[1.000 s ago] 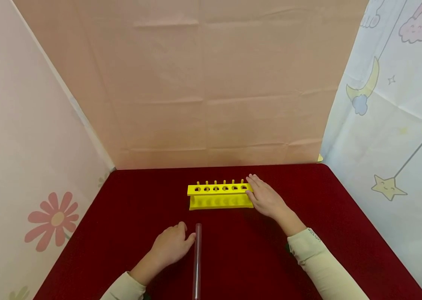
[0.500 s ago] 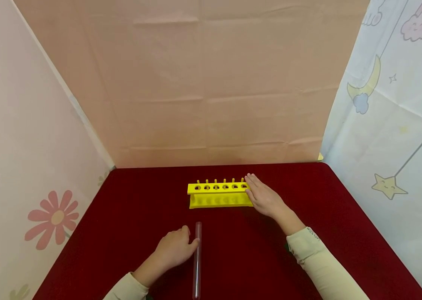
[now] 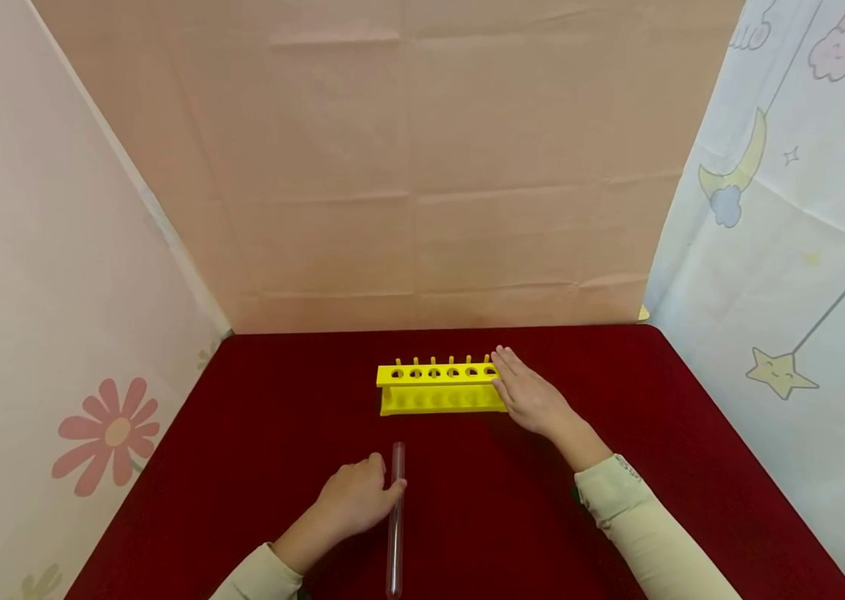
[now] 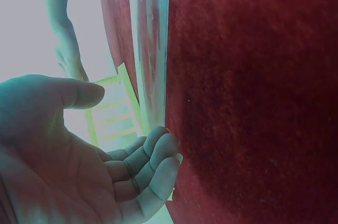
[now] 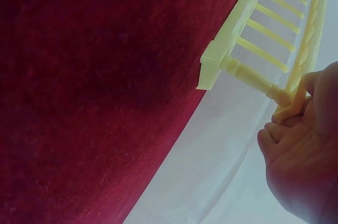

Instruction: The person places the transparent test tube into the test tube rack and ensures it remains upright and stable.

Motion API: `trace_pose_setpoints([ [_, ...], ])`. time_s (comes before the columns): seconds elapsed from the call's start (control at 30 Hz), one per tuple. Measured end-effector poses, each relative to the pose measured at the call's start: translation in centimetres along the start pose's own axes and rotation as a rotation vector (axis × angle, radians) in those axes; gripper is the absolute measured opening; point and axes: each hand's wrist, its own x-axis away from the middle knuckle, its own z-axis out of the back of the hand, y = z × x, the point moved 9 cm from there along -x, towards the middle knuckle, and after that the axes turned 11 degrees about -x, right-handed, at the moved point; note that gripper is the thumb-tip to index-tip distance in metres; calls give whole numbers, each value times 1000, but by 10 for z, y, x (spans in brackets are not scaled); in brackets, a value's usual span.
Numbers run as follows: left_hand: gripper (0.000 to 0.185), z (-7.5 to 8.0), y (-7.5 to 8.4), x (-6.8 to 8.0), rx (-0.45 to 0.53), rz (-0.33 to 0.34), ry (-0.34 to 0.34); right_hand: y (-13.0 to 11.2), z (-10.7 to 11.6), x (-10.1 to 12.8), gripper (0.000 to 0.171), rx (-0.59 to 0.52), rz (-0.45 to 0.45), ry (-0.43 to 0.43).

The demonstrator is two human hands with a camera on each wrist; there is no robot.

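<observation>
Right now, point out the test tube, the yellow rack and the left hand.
test tube (image 3: 396,533): head view, middle of the clear barrel lying on the red cloth.
yellow rack (image 3: 437,402): head view, front face of the lower shelf.
left hand (image 3: 353,498): head view, back of the hand.

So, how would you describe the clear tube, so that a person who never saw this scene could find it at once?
Start at the dark red table and find the yellow rack near its far edge, where the right hand rests on the rack's end. Nearer the person, beside the left hand, lies the test tube. It is the only transparent thing, long and thin, lying flat and pointing towards the rack.
</observation>
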Motion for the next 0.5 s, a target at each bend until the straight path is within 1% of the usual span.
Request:
trace_pose_setpoints([
  [0.13, 38, 0, 3, 1, 18, 9, -11, 0, 1, 0, 58, 6, -7, -3],
  [0.3, 38, -4, 3, 1, 30, 29, -19, -1, 2, 1, 58, 5, -14, -10],
  [0.5, 37, -10, 5, 0, 43, 21, -25, -2, 2, 1, 58, -1, -11, -8],
])
